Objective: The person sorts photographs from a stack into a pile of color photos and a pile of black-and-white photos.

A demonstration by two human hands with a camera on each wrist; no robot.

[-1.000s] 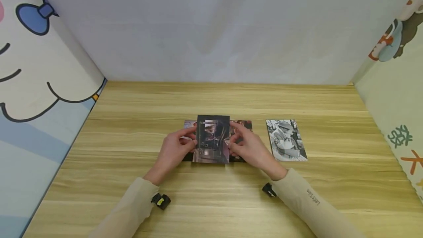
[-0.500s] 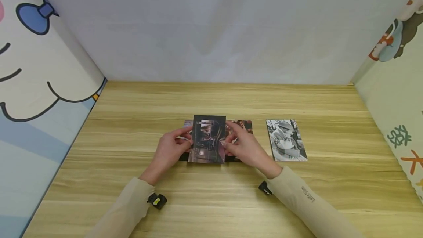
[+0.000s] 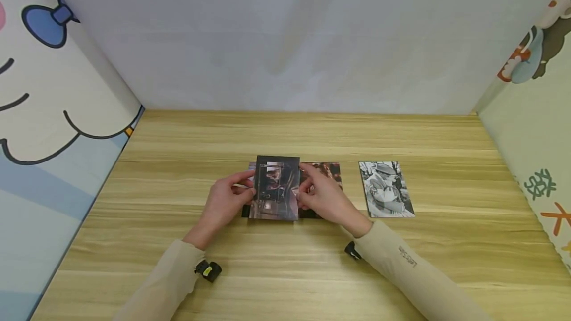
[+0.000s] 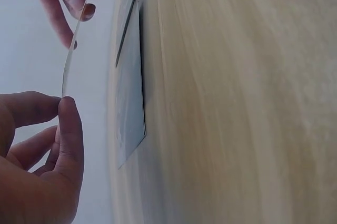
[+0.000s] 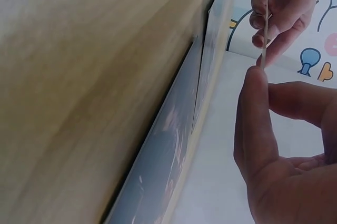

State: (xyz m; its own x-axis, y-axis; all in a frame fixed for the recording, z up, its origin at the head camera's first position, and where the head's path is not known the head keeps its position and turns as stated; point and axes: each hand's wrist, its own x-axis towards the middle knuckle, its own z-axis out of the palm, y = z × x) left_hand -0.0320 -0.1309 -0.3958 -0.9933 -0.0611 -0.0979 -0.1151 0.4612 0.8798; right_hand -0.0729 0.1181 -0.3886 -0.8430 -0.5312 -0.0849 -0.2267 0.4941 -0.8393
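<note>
A dark photo card (image 3: 275, 187) is held up between both hands in the head view. My left hand (image 3: 224, 201) pinches its left edge between thumb and fingers. On the opposite edge, my right hand (image 3: 327, 198) pinches it the same way. Both wrist views show the card edge-on, raised off the table and slightly bowed in the left one. Beneath it lie two photo cards side by side: a reddish-brown one (image 3: 329, 168) partly behind the right hand, and a left one (image 3: 252, 166) mostly hidden.
A black-and-white photo card (image 3: 387, 189) lies flat to the right of the right hand. The wooden table (image 3: 285, 271) runs back to a pale wall (image 3: 285, 53). Cartoon-printed panels stand on the left (image 3: 58, 93) and right (image 3: 531, 128).
Both hands have shifted left together with the held photo card, uncovering more of the reddish-brown card on the right. The cards on the table have stayed in place.
</note>
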